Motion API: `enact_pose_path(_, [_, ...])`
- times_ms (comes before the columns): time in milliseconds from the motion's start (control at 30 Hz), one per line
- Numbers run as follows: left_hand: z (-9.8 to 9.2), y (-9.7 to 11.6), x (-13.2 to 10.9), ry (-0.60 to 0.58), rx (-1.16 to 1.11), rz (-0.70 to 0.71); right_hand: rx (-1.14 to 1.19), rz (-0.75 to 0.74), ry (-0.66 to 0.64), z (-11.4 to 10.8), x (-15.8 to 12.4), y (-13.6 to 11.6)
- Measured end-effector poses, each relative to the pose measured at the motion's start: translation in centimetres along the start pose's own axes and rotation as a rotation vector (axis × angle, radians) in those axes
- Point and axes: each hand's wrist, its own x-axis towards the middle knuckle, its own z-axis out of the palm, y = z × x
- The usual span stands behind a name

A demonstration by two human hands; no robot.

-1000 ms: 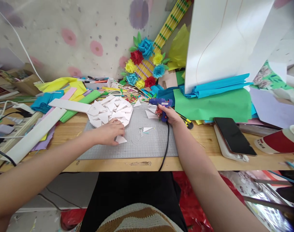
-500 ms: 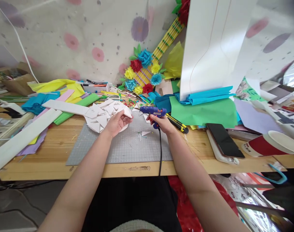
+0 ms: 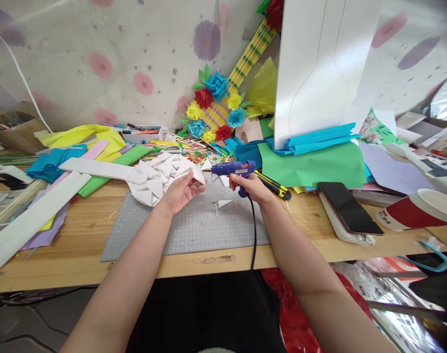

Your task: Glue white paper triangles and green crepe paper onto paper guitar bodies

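Observation:
My left hand [image 3: 181, 191] is raised palm-up over the grey cutting mat [image 3: 194, 228] and pinches a small white triangular piece [image 3: 198, 174] between thumb and fingers. My right hand [image 3: 251, 187] grips a blue hot glue gun [image 3: 231, 169] by its handle; its nozzle points left, close to the white piece. The gun's black cord [image 3: 253, 230] runs down over the table edge. Just left of my left hand lies a white shape covered with glued white triangles [image 3: 154, 177].
Loose white scraps [image 3: 223, 202] lie on the mat. A yellow-black utility knife [image 3: 274, 185] lies right of the glue gun. A phone [image 3: 349, 208] and a red paper cup [image 3: 414, 211] sit at the right. Coloured paper, white foam strips [image 3: 32, 215] and paper flowers [image 3: 212, 108] crowd the back.
My left hand lifted a white triangle off the mat and turned palm-up. My right hand raised the glue gun and brought its nozzle toward the piece.

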Motion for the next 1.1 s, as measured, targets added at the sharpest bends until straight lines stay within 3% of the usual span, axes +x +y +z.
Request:
enact_pose_path(333, [0.2, -0.1, 0.2, -0.014, 0.009, -0.015, -0.103, 0.011, -0.029, 0.3, 0.0, 0.0])
enact_pose_path(733, [0.2, -0.2, 0.2, -0.025, 0.012, -0.049, -0.154, -0.017, 0.109, -0.5, 0.5, 1.1])
enact_pose_path(1100, [-0.1, -0.4, 0.3, -0.055, -0.024, -0.042, -0.142, 0.019, 0.039, 0.1, 0.1, 0.2])
